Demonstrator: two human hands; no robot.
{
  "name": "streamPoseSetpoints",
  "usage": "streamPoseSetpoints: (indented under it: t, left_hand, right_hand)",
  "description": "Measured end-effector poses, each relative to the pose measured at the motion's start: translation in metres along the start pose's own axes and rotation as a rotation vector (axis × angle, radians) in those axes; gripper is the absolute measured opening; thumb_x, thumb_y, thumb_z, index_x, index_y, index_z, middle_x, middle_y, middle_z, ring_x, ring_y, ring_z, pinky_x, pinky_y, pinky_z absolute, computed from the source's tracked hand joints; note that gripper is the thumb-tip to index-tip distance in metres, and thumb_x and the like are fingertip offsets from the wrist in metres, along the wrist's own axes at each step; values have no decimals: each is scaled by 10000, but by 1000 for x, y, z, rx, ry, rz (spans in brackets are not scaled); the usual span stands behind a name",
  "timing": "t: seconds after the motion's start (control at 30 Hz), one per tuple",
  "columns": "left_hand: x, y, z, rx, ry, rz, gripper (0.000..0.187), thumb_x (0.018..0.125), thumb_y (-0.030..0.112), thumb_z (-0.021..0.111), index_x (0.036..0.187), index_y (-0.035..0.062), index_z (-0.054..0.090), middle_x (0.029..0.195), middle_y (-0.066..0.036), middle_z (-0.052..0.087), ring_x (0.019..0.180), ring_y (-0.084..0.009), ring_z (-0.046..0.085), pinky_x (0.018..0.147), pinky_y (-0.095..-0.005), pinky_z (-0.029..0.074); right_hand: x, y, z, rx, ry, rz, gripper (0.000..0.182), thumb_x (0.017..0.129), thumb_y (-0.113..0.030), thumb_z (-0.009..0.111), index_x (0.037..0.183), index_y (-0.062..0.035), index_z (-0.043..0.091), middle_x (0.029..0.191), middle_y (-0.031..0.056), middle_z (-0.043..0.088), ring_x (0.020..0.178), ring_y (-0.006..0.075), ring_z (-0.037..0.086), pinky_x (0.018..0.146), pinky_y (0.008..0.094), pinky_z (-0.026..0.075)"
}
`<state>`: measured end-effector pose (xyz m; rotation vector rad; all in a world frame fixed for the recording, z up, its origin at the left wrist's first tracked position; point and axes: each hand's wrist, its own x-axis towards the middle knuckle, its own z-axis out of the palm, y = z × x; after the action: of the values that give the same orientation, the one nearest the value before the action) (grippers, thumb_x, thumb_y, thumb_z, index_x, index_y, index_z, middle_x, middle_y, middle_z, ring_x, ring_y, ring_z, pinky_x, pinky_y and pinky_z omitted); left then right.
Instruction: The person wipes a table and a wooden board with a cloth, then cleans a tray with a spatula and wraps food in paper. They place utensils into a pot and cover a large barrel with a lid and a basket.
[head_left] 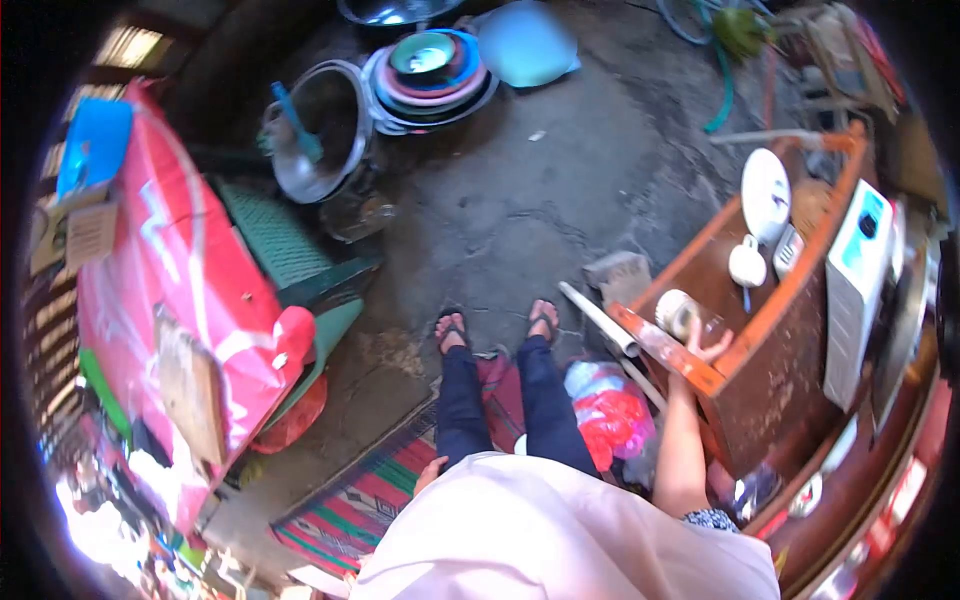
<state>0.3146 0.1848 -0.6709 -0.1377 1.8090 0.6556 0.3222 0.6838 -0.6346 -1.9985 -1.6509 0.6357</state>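
Observation:
My right hand (704,346) reaches over the near end of a brown wooden cabinet (775,385) with orange edges, fingers apart. Right at its fingertips are a white cup (676,309) and something clear, like glass. Farther along the cabinet top stand a white mug (746,262) and an upright white plate (766,196). Low beside my thigh is my left hand (431,474), partly covered by my pale shirt; how its fingers are set is hidden.
A pale pipe (598,318) leans by the cabinet, near plastic bags (610,410). A striped mat (345,500) lies under my feet. Stacked basins (430,85) and a large metal pot (318,130) stand ahead. A pink-covered table (190,290) and green chair (270,230) are left.

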Motion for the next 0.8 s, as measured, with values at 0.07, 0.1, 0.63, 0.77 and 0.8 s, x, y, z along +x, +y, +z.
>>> streamPoseSetpoints:
  t: [0.07, 0.1, 0.63, 0.77, 0.8]
  left_hand:
    - [1, 15, 1, 13, 49, 23, 433, 776, 293, 585, 1129, 62, 485, 1022, -180, 558, 886, -247, 579, 784, -330, 448]
    - [2, 27, 1, 14, 78, 34, 420, 777, 281, 586, 1121, 60, 491, 1015, -178, 561, 878, -243, 583, 778, -330, 451]
    - [-57, 288, -234, 286, 1361, 882, 246, 768, -25, 497, 1008, 24, 469, 1129, -147, 433, 1045, -248, 435, 909, -347, 324]
    - [-37, 274, -278, 383, 1406, 704, 246, 770, 50, 524, 1014, 38, 495, 1140, -147, 459, 1078, -278, 403, 941, -380, 258]
    - [-35, 271, -280, 454, 1394, 702, 272, 738, 53, 549, 1006, 38, 504, 1140, -153, 457, 1083, -293, 396, 937, -396, 251]
  right_hand:
    - [52, 75, 14, 98, 38, -174, 786, 697, -257, 700, 1289, -63, 223, 1303, 147, 294, 1155, 267, 354, 922, 379, 348]
    - [61, 82, 12, 140, 14, -94, 764, 697, -229, 702, 1283, -82, 235, 1281, 137, 319, 1117, 272, 387, 846, 393, 414]
    - [-86, 105, -116, 343, -543, 671, 645, 765, -280, 595, 1283, -135, 240, 1189, 107, 396, 1020, 241, 473, 704, 405, 493]
    - [-160, 47, -34, 443, -903, 574, 584, 755, -204, 595, 1236, -109, 278, 1163, 97, 395, 1020, 228, 467, 740, 371, 478]
    - [-179, 4, -2, 423, -977, 469, 573, 750, -178, 596, 1222, -84, 286, 1150, 95, 396, 1034, 225, 456, 786, 363, 459]
